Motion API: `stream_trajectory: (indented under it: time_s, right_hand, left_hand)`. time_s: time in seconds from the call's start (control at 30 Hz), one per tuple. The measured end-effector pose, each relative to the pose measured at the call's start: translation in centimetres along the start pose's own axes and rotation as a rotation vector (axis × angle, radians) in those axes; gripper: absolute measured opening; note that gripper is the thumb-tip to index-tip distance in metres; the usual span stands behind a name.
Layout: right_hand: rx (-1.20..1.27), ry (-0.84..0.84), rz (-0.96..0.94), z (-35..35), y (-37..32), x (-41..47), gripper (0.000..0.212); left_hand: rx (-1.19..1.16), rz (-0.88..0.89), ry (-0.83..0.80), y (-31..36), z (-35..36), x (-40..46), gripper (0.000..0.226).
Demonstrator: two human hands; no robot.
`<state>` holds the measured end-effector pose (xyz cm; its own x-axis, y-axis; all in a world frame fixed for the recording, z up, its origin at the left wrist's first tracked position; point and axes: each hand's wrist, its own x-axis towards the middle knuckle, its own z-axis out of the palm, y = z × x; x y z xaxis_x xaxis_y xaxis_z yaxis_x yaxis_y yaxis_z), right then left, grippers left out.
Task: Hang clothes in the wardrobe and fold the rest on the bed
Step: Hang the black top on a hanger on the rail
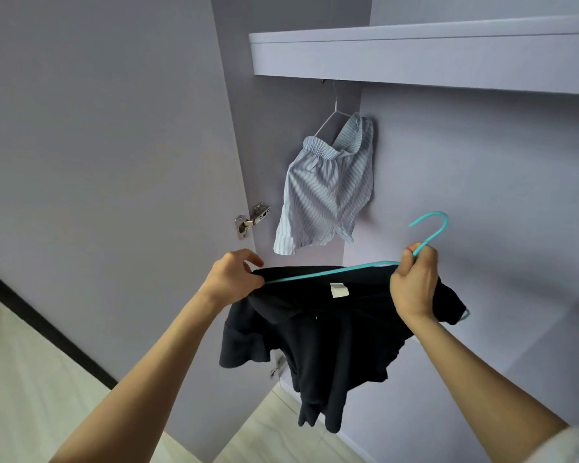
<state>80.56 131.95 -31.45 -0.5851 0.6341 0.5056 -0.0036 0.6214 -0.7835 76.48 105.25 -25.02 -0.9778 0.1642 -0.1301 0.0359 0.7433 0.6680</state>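
Head view looks up into a lilac wardrobe (482,182), its open door (97,145) filling the left side and a shelf (415,58) running across the top right. Under the shelf's left end hangs a pale blue striped garment (325,192) on a thin white hanger (331,115), close against the wardrobe's back wall. Below it, a black garment (325,345) droops from a teal hanger (331,271), with a small white label (339,290) showing near its upper edge. The left hand (234,275) pinches the black fabric at the hanger's left tip. The right hand (415,282) is curled around the hanger's neck just below the hook, which points up and left. A metal hinge (251,221) sits on the door's edge, left of the striped garment. Pale floor (20,379) shows at the lower left.
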Motion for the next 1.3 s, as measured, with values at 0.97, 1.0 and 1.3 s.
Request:
stream_trajectory:
  time_s: [0.97,1.0,1.3]
  right_hand:
    - [-0.002,-0.447,-0.393,-2.8,-3.5,-0.1,0.031]
    - [-0.125,-0.416,-0.406,-3.4,-1.9,0.1,0.038]
    - [-0.623,-0.604,-0.199,-8.4,4.1,-1.2,0.024]
  left_hand:
    - [0.149,0.440,0.200,-2.4,5.2,1.1,0.020]
    - [0.147,0.442,0.207,-2.7,5.2,1.4,0.019]
    - [0.072,0.383,0.200,-2.7,4.4,4.4,0.023]
